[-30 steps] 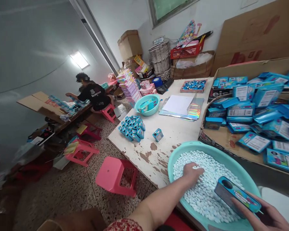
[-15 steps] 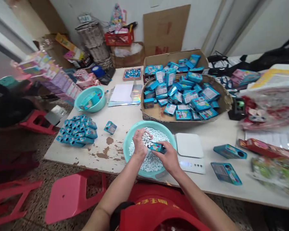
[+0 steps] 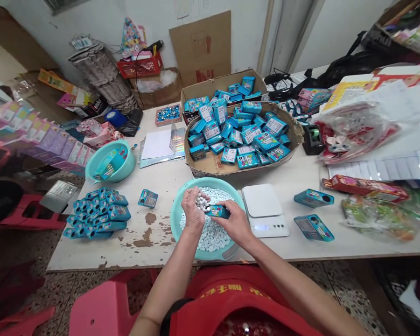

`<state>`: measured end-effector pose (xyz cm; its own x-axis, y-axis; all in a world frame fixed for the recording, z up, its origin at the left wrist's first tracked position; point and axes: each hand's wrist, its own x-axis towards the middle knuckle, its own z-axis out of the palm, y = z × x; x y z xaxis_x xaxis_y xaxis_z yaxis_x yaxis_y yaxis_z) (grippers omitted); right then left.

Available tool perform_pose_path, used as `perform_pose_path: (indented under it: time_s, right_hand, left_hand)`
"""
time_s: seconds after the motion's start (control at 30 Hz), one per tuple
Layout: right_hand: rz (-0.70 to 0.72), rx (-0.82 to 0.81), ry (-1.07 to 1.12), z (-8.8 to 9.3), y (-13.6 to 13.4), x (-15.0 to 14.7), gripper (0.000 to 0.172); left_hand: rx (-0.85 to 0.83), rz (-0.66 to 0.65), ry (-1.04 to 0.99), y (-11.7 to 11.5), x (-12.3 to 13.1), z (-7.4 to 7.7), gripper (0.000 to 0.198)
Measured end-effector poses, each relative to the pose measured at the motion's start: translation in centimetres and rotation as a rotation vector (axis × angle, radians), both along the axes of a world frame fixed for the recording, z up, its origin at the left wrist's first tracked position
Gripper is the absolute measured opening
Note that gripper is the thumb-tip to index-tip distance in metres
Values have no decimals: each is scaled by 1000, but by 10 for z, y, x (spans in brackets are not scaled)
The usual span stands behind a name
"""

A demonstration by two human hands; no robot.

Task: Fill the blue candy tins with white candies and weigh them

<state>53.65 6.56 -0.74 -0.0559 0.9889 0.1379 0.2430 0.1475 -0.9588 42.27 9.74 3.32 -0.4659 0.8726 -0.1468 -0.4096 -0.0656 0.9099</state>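
Over a turquoise basin [image 3: 175, 219] of small white candies [image 3: 212, 237], both hands work close together. My left hand [image 3: 193, 209] is cupped around a heap of the candies, its fingers curled. My right hand [image 3: 237, 221] grips a small blue candy box [image 3: 217, 211], tilted on its side with its end against the held candies. Just right of the basin lies a white digital scale [image 3: 263, 200] with a lit display. Two blue boxes [image 3: 314, 198] rest farther right, and a single blue box [image 3: 148, 199] lies left of the basin.
Cardboard trays [image 3: 210, 166] heaped with blue boxes stand behind the basin. To the left are a cluster of blue boxes [image 3: 98, 212] and a second turquoise bowl [image 3: 128, 163]. Plastic bags [image 3: 381, 214] and a red carton [image 3: 367, 187] lie at right. A pink stool [image 3: 94, 303] stands below the table edge.
The view has turned toward the right, so the tabletop things appear farther left. My hands stay over the basin, with the candies in the left and the candy box in the right.
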Motion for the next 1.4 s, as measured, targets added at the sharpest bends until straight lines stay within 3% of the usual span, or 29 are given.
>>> perform_pose_path:
  time_s: [0.9,1.1,1.27,1.4]
  right_hand:
    - [-31,46,110,15,-4,1,27]
    - [-24,32,149,11,-4,5,29]
    - [-8,1,246,5,-6,10,30]
    - [-42,-70,293,-6,-4,12,30]
  left_hand:
    - [74,-42,113,-4,10,14,35]
    - [21,-95,124,-5,15,14,41]
    - [84,-202,36,-8,19,30,44]
    - [81,-148,45,-5,15,29,44]
